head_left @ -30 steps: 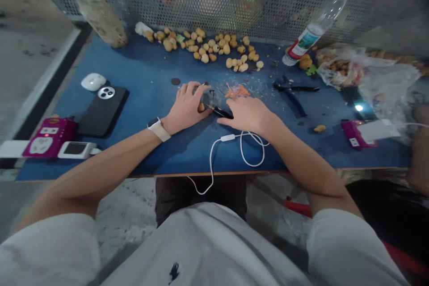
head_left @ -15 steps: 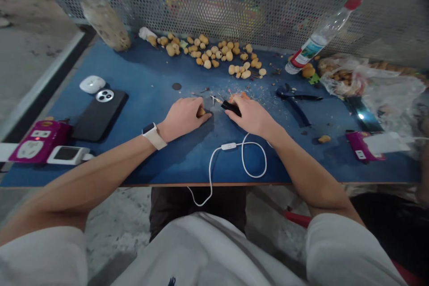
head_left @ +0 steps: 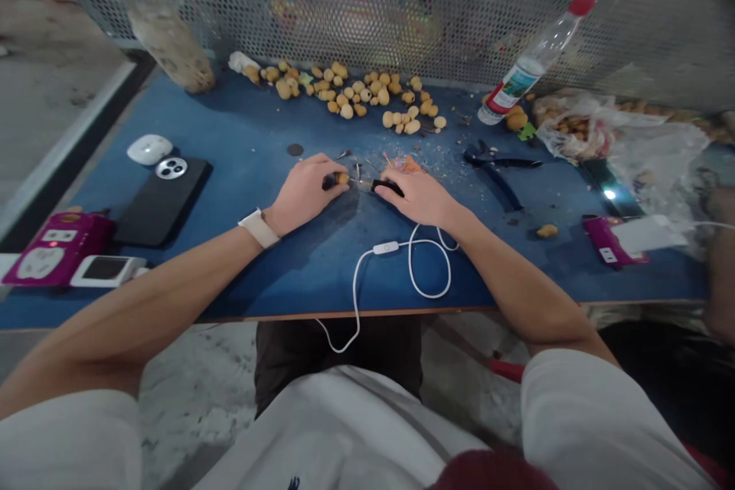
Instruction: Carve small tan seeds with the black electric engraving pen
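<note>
My left hand (head_left: 307,187) is closed around a small tan gourd (head_left: 343,178), with a dark patch beside it under the fingers. In my right hand (head_left: 423,197) is a black-handled soldering iron (head_left: 388,187), its thin metal tip pointing left and touching or nearly touching the gourd; I cannot tell which. From under the right hand a white cord (head_left: 429,295) with an inline switch (head_left: 386,248) loops over the table edge. Near the tip stands a small metal piece (head_left: 358,168). Orange scraps (head_left: 409,164) and crumbs lie beyond the right hand.
Several small gourds (head_left: 344,96) line the back by the perforated metal panel (head_left: 367,8). Pliers (head_left: 494,168), a bottle (head_left: 520,84) and a plastic bag (head_left: 574,126) sit right. At left are a phone (head_left: 164,203), a white case (head_left: 149,149) and a purple power strip (head_left: 63,245).
The gourd in my left hand has turned to show more, and the soldering iron's tip has come to it. The view has shifted slightly. Something dark red has appeared at the bottom.
</note>
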Demonstrator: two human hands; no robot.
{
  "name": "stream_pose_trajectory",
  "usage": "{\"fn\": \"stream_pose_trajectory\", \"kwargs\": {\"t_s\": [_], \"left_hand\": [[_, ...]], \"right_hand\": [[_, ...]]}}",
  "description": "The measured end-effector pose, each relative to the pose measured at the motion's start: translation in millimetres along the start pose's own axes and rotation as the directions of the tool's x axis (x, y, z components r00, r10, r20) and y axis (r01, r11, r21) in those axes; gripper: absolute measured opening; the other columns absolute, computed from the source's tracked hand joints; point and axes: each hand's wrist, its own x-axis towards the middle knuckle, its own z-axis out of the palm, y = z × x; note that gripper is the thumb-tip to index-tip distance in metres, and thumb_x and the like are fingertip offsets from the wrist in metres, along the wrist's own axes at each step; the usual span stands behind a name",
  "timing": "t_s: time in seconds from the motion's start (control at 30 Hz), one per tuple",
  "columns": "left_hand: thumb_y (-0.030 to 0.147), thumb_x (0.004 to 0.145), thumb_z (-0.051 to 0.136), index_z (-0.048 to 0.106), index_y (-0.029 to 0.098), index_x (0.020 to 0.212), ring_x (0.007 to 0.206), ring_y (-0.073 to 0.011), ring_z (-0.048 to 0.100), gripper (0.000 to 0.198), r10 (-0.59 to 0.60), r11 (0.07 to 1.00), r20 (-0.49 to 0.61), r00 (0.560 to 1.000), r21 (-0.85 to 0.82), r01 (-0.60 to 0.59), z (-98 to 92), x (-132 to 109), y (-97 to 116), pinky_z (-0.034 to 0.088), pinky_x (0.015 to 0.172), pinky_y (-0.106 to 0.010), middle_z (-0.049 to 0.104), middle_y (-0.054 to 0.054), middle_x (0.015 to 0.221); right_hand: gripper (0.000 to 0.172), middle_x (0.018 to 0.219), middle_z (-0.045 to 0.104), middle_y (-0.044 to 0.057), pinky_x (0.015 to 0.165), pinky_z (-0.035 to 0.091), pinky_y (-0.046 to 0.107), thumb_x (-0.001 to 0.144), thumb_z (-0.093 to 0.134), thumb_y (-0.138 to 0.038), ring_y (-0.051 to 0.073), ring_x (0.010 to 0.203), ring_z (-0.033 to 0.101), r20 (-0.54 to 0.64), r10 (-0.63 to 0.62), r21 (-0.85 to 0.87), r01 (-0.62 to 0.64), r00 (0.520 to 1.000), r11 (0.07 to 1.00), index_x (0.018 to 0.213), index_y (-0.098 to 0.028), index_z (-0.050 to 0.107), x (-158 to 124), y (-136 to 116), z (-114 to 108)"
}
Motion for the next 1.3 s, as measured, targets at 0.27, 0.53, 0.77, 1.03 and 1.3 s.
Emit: {"fn": "stream_pose_trajectory", "kwargs": {"t_s": [0.27,0.53,0.77,1.03,1.3], "left_hand": [[0.022,0.114,0.091,0.099,0.025,0.126,0.106,-0.0326,0.082,0.014,0.018,1.000,-0.010,1.000,0.020,-0.018,2.8,1.9,-2.8,0.068,0.104,-0.049,0.087,-0.010,0.121],[0.019,0.116,0.087,0.090,0.023,0.126,0.107,-0.0329,0.080,0.011,0.040,0.997,0.001,0.999,0.066,-0.040,8.2,2.6,-0.9,0.064,0.101,-0.045,0.086,-0.009,0.112],[0.020,0.117,0.085,0.089,0.023,0.128,0.109,-0.0342,0.080,0.013,0.042,0.997,0.017,0.999,0.059,-0.043,6.7,2.6,-1.0,0.065,0.104,-0.047,0.085,-0.010,0.113],[0.022,0.117,0.083,0.087,0.023,0.132,0.110,-0.0349,0.080,0.016,0.039,0.998,0.038,0.999,0.057,-0.041,5.5,1.7,-0.9,0.065,0.107,-0.048,0.085,-0.011,0.117],[0.022,0.117,0.081,0.085,0.022,0.131,0.112,-0.0361,0.081,0.014,0.042,0.996,0.045,0.998,0.074,-0.045,5.2,2.5,0.4,0.065,0.108,-0.050,0.085,-0.012,0.116]], "right_hand": [[0.040,0.127,0.093,0.017,0.094,0.054,0.044,0.133,0.055,-0.050,0.037,0.114,0.085,-0.020,-0.002,-0.003,0.002,1.000,1.000,0.145,-0.021,0.080,-0.2,-2.2,1.5],[0.041,0.126,0.093,0.017,0.092,0.054,0.044,0.133,0.054,-0.051,0.038,0.113,0.084,-0.023,-0.005,-0.010,0.005,1.000,1.000,0.147,-0.022,0.079,-0.1,-1.1,3.2],[0.043,0.132,0.094,0.019,0.095,0.056,0.045,0.133,0.054,-0.051,0.039,0.120,0.086,-0.019,0.012,-0.036,-0.013,1.000,0.999,0.150,-0.021,0.079,0.2,-2.4,2.7],[0.043,0.136,0.094,0.020,0.100,0.057,0.046,0.132,0.052,-0.051,0.041,0.125,0.087,-0.019,0.020,-0.038,-0.021,1.000,0.999,0.149,-0.022,0.078,0.8,-3.3,4.0],[0.044,0.135,0.095,0.019,0.097,0.057,0.046,0.133,0.051,-0.052,0.041,0.124,0.087,-0.030,0.017,-0.041,-0.018,0.999,0.999,0.150,-0.021,0.078,0.6,-2.8,4.5]]}}
